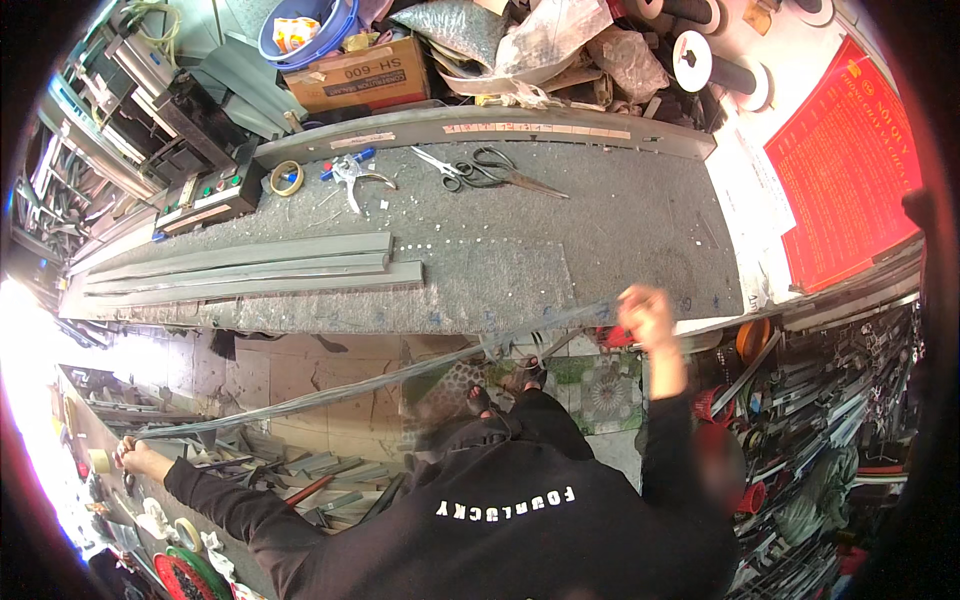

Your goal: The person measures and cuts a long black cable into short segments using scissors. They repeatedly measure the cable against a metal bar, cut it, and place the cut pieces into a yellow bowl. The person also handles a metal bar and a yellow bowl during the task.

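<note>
A long, thin grey flexible strip (400,374) stretches across in front of me, sagging slightly above the floor. My right hand (648,316) is raised by the bench's front edge, closed around the strip's right end and a little blurred. Far out to the left, my left hand (130,456) is closed at the strip's other end, next to a tape roll (99,461). Three flat grey strips (270,268) lie side by side on the grey-covered workbench (640,225), beyond the stretched one.
On the bench lie a yellow tape roll (287,165), pliers (352,180) and two pairs of scissors (500,172). A black machine (215,200) stands at the left. Offcuts (330,480) lie near my left arm; a box (360,78) and spools (720,70) stand behind.
</note>
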{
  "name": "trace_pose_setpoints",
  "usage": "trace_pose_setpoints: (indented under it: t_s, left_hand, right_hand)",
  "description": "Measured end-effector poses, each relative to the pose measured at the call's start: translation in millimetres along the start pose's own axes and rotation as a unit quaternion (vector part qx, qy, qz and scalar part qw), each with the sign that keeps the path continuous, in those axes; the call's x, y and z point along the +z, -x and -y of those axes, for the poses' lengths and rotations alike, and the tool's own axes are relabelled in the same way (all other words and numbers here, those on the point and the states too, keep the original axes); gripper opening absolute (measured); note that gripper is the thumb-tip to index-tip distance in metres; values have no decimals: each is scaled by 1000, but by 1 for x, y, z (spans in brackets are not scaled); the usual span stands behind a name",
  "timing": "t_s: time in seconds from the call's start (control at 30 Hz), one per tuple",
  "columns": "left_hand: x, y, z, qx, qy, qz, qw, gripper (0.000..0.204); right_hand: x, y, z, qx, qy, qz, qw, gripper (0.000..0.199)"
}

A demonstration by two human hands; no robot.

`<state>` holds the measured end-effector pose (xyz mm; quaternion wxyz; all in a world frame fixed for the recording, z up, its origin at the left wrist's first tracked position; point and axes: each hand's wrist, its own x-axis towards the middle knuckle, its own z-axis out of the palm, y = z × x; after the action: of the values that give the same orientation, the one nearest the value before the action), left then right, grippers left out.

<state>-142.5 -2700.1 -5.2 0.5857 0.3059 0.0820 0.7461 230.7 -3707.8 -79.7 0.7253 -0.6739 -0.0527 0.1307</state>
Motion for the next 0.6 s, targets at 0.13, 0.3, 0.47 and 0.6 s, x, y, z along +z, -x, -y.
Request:
trace_pose_setpoints:
  t_s: [0.13,0.3,0.47,0.6]
  left_hand:
    - [43,43,8,-110,-366,-11,924,32]
    - [135,198,45,-123,-924,311,187,45]
    - [221,514,74,-107,-513,762,380,35]
    - [254,624,58,-321,-175,839,403,30]
  right_hand:
    - [92,36,-70,54,-112,71,990,5]
    - [174,53,-88,228,-207,235,922,9]
    - [197,34,-56,205,-138,271,930,23]
    - [194,13,-22,81,-43,243,966,24]
